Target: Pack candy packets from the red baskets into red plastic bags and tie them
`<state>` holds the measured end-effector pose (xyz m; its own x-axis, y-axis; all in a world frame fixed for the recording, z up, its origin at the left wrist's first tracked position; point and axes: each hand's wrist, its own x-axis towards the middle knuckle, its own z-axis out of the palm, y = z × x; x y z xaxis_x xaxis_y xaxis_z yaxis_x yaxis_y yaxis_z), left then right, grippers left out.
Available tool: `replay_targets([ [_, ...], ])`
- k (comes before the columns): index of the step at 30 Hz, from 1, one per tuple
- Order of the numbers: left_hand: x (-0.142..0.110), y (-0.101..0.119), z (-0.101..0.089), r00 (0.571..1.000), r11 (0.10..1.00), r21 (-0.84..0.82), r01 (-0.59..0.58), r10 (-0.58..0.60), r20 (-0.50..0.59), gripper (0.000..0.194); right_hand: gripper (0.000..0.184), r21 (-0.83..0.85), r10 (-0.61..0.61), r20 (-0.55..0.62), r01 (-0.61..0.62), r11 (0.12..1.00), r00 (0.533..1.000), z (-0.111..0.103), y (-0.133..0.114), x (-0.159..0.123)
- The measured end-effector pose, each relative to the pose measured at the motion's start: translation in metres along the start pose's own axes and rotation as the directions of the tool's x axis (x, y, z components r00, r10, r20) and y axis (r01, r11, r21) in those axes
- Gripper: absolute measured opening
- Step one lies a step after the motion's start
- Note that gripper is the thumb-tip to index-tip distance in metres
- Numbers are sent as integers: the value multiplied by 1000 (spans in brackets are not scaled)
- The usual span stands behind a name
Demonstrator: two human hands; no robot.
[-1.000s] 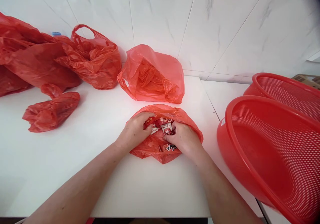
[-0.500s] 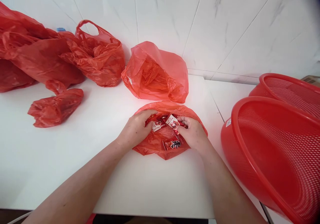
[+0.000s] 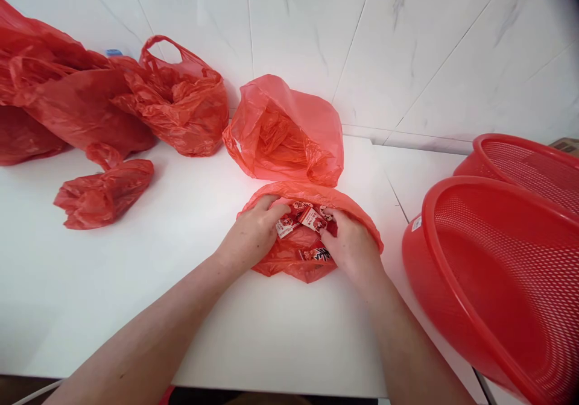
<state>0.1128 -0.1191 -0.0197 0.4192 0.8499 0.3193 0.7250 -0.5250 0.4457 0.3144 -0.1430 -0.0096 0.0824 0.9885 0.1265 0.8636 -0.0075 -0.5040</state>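
An open red plastic bag point(image 3: 289, 267) lies on the white table in front of me, with several small red-and-white snack packets point(image 3: 312, 219) inside. My left hand point(image 3: 254, 230) reaches in from the left, its fingers curled at a packet point(image 3: 286, 226) with a pale label. From the right, my right hand point(image 3: 350, 239) is in the bag too, thumb and fingers closed around packets at that side. Part of its grip is hidden by the hand itself. A packet with bold dark lettering point(image 3: 316, 254) rests near the bag's front edge.
Another open red bag point(image 3: 316, 116) stands behind, against the tiled wall. Several filled red bags point(image 3: 181, 122) line the left back, with a small knotted bag point(image 3: 108, 194) before them. Two red mesh baskets point(image 3: 493, 290) stand at the right.
Both hands have pushed deeper into the bag, and its back rim rises higher. Packets inside have shifted, with more showing at the back. The camera view has moved slightly.
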Motion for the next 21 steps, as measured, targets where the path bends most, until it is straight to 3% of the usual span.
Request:
replay_targets([
  [4, 1, 3, -1, 997, 994, -75, 79, -78, 20, 45, 22, -31, -150, -113, 147, 989, 982, 5, -13, -8],
  [8, 1, 7, -3, 987, 981, -113, 158, -153, 49, 35, 12, -32, -207, 9, 207, 978, 978, 20, -28, -15],
  [13, 0, 7, -4, 975, 950, -222, 218, -205, 80, 39, 33, -42, -203, 58, 206, 978, 977, 30, -33, -15],
  [17, 1, 6, -4, 984, 958, -226, 175, -179, 3, 34, 26, -20, -189, 69, 191, 981, 980, 31, -31, -13],
  [21, 2, 6, -6, 985, 976, -176, 126, -143, -91, 22, 27, 108, -246, 69, 238, 965, 967, 30, -30, -12],
])
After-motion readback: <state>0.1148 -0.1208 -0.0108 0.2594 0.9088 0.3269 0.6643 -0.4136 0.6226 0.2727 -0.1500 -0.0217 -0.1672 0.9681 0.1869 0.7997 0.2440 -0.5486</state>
